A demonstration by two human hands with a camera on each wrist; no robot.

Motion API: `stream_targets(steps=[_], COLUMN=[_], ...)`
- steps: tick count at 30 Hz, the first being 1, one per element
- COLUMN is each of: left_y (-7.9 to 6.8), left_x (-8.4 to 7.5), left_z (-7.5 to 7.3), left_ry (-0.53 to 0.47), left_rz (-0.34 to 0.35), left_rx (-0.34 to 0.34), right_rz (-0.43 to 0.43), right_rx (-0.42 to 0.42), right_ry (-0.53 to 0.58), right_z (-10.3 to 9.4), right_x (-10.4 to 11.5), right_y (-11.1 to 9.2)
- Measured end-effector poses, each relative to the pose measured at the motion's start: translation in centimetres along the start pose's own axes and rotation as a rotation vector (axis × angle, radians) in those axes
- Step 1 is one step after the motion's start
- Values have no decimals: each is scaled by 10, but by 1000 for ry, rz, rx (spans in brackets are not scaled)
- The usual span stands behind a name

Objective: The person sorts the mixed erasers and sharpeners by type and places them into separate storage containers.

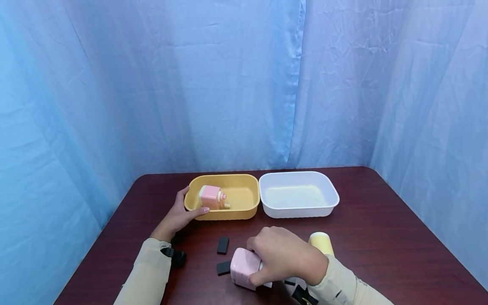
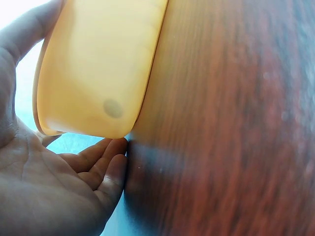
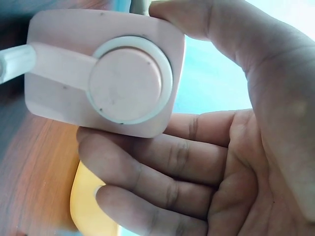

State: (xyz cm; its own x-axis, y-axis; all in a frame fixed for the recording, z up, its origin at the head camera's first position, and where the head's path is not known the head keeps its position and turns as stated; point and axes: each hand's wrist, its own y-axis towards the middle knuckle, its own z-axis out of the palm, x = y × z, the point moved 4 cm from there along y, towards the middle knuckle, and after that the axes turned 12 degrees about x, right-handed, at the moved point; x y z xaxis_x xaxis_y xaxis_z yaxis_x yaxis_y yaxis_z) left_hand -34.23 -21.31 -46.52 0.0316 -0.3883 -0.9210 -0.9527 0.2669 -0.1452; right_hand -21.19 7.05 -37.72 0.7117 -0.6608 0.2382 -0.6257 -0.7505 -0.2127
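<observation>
A pink pump bottle point(image 1: 244, 267) is gripped in my right hand point(image 1: 286, 254) at the near middle of the table, its base toward the left. The right wrist view shows its round pump top point(image 3: 129, 84) and a spout with a white tip, between thumb and fingers. My left hand point(image 1: 182, 216) holds the left end of a yellow plastic bin point(image 1: 240, 214), thumb over the front rim and fingers around the end. Inside this bin a second pink pump bottle point(image 1: 211, 196) lies on its side. In the left wrist view the bin's end wall point(image 2: 98, 64) fills the upper left.
A white bin point(image 1: 301, 212) stands right beside the yellow one. Two small black blocks point(image 1: 223, 245) lie left of the held bottle. Behind my right wrist is a yellow cylinder point(image 1: 321, 242) with a white end, partly hidden. Blue curtains point(image 1: 236, 84) surround the dark red table point(image 1: 381, 237).
</observation>
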Motion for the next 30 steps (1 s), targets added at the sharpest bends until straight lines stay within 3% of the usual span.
stream_targets(steps=[9,16,30], left_y=[-1,-1,1], left_x=[-2,-1,1], left_z=[0,0,0], left_ry=[-3,-2,-5], left_rz=[24,5,8], left_rx=[9,8,5], right_rz=[24,39,3], right_rx=[-19,-79,-151], right_ry=[3,-22,-33], right_z=[-7,-11,-16], right_x=[0,-3,-5], right_y=[-2,-3,-2])
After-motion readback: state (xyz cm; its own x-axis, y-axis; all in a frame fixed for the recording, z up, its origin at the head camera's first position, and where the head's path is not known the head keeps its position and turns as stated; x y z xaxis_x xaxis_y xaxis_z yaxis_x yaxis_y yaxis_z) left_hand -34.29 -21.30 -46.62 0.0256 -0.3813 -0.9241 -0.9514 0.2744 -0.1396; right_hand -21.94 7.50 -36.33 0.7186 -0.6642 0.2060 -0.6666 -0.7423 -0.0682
